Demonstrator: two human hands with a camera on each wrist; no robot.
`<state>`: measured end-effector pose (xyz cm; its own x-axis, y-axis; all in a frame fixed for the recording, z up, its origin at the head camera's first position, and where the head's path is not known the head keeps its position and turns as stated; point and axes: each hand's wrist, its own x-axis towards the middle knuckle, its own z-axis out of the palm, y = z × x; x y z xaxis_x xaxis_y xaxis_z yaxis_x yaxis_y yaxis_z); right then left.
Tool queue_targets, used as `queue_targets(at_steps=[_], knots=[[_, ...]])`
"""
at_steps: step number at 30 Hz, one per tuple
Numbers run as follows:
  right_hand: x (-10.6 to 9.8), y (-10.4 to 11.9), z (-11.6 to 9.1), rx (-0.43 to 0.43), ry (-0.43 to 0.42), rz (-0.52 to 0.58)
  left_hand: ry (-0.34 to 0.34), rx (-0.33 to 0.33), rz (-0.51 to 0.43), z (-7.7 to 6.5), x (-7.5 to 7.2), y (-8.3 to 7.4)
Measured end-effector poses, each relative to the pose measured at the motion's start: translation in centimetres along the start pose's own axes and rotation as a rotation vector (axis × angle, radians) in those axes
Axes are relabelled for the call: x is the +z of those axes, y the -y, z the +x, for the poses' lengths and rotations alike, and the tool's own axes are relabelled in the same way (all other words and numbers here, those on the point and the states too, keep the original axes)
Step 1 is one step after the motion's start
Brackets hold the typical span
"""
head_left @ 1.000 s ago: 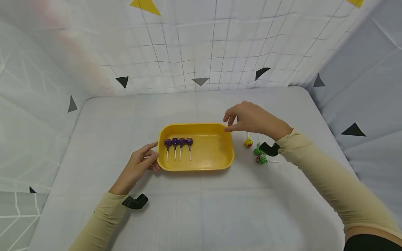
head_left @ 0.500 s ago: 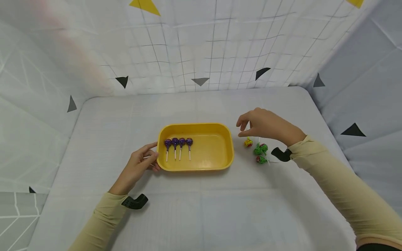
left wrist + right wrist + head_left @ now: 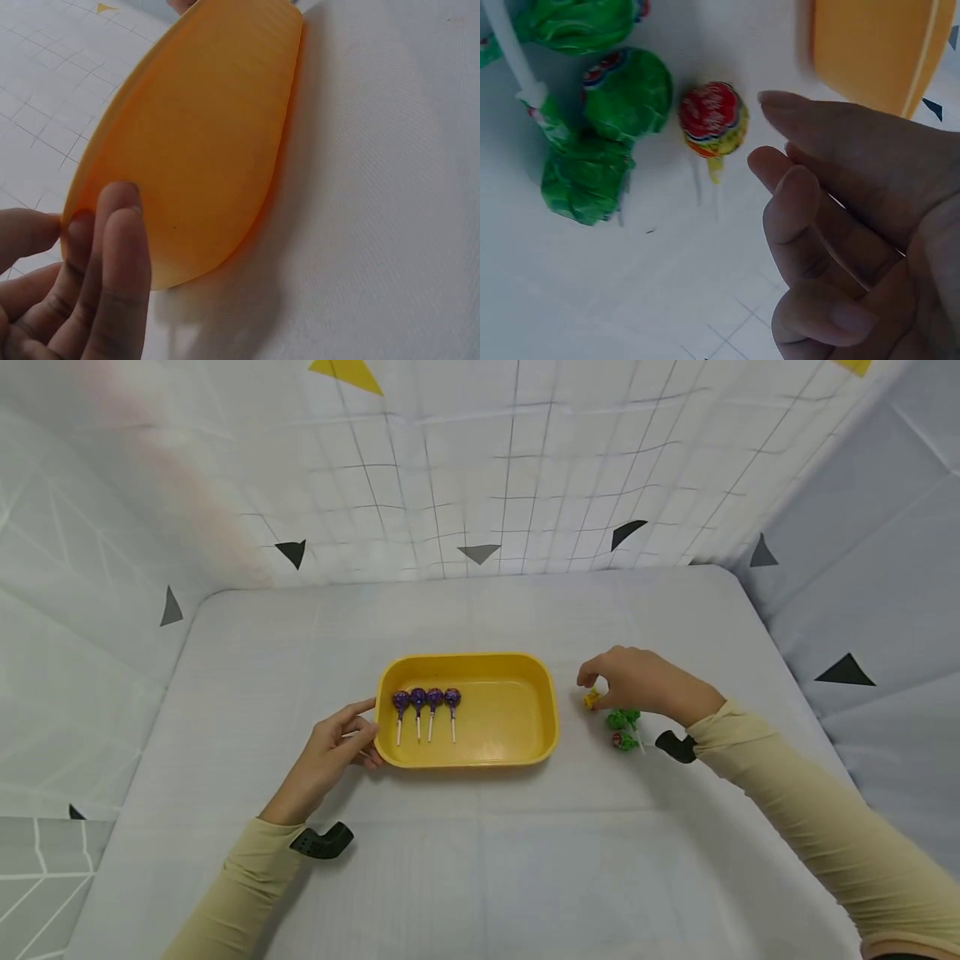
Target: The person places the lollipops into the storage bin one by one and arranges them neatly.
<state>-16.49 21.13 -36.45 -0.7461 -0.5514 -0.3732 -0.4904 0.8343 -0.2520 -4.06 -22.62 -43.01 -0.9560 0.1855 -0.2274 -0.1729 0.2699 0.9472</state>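
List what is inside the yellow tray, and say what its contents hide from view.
Inside the tray, four purple lollipops lie in a row toward the left end, white sticks pointing to the near side. The tray's floor directly beneath them is covered and cannot be seen.

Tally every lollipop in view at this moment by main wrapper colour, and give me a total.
Purple lollipops: 4
Green lollipops: 3
Yellow lollipop with a red label: 1
Total: 8
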Motion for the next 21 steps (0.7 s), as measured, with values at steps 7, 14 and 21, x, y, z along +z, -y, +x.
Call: queue_targets(at_steps=[7, 14, 21], knots=[[1.0, -0.6, 0.6, 0.034, 0.001, -0.063, 0.004, -0.003, 0.001, 0.0, -0.1, -0.1], [1.1, -0.8, 1.1, 0.027, -0.016, -0.08, 0.003, -0.007, 0.004, -0.1, -0.1, 0.0], [1.3, -0.6, 1.9, 0.037, -0.034, -0.076, 0.004, -0.008, 0.005, -0.1, -0.1, 0.0]])
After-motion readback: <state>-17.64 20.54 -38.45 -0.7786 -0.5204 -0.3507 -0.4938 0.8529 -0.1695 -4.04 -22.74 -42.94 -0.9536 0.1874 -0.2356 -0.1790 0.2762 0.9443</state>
